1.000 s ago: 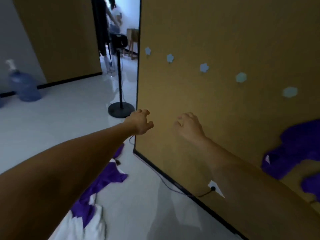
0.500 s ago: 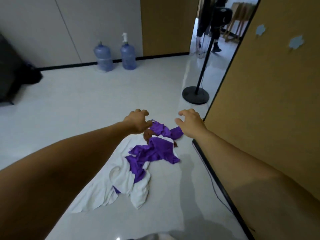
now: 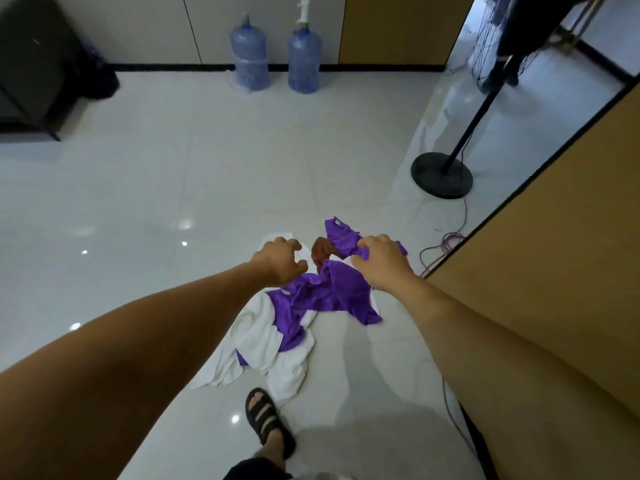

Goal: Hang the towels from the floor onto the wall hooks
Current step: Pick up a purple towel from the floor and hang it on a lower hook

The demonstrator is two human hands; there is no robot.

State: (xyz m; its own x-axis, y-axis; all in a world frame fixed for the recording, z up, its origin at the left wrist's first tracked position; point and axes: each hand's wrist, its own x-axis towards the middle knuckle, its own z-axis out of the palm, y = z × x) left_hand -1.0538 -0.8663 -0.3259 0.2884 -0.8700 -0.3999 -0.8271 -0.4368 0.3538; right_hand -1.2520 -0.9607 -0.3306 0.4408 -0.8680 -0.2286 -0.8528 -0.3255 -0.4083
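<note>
Head view: towels in a heap on the floor [image 3: 207, 168], both hands out over them with nothing in either.
The purple towel [image 3: 322, 292] lies crumpled across a white towel [image 3: 259, 337], a small brown cloth [image 3: 320, 252] at the far end. The heap runs from near-left to far-right, toward the tan wall panel [image 3: 554, 237]. The right hand [image 3: 381, 263], fingers loosely curled and empty, hangs over the purple towel's far end and looks the nearer to it. The left hand [image 3: 278, 261], equally slack, sits over the white towel's far corner. Whether either touches cloth is unclear. A downward reach by the right seems likeliest. No hooks show. A sandalled foot [image 3: 266, 417] stands just short of the heap, with a fan stand [image 3: 441, 174] and two water bottles [image 3: 277, 50] beyond.
</note>
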